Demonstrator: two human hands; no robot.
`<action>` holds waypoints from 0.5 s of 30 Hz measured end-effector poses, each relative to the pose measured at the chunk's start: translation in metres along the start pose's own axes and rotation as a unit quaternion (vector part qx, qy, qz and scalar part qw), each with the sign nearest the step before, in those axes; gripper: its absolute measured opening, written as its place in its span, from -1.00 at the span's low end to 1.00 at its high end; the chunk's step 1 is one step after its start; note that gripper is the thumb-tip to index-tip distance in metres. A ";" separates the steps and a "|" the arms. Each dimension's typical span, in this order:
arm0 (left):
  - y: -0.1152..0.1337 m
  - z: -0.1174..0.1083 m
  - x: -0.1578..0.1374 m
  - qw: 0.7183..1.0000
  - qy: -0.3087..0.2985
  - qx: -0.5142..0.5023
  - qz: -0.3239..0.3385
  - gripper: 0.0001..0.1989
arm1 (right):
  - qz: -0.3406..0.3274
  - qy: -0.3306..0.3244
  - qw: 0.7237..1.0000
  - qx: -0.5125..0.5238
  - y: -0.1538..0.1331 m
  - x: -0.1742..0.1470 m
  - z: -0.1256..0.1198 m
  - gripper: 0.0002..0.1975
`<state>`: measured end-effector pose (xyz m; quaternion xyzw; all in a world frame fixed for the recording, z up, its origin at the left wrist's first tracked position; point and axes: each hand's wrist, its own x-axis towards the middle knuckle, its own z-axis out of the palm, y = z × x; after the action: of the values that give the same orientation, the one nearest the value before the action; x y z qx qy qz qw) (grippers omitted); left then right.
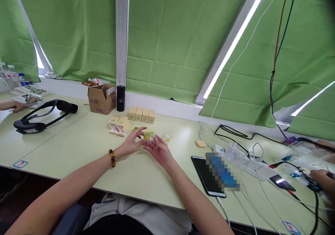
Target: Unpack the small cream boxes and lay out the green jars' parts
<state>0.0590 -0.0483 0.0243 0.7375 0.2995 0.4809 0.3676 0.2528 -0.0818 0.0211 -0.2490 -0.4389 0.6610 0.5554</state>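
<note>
From where I stand, both hands meet over the pale table (146,175), around one small clear container (149,136) with a green top and something yellow inside. The left hand (132,141) has a narrow pinch on its left side, and the right hand (160,150) closes its fingers on the other side — the container sits between them, above the tabletop. Whether its top is fully fastened, I can't tell.

As for how far things are: two cartons (119,125) lie with flaps spread and pale insides showing, so I'd judge their opening done. Behind them, four small boxes (141,115) stand in a row and look shut, apparently not yet dealt with. A second clear container (168,137), also with a bit of yellow, rests just beside the right hand, untouched. A green piece (135,129) lies beyond the left fingers — partly hidden, so I can't say what it is.
</note>
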 end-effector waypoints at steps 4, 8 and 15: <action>0.005 0.004 -0.003 0.998 0.045 0.029 0.018 -0.48 | -0.077 0.047 0.996 -0.029 -0.004 0.001 0.003 -0.52; 0.006 0.005 -0.006 0.999 0.019 0.030 0.035 -0.56 | -0.150 0.118 0.974 -0.123 -0.004 0.000 0.005 -0.50; 0.009 0.010 -0.007 0.990 -0.053 -0.125 -0.024 -0.47 | -0.323 0.150 0.847 -0.394 0.007 -0.009 0.008 -0.56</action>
<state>0.0661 -0.0614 0.0257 0.7031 0.2351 0.4653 0.4836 0.2449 -0.0924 0.0174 -0.3877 -0.6291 0.1706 0.6518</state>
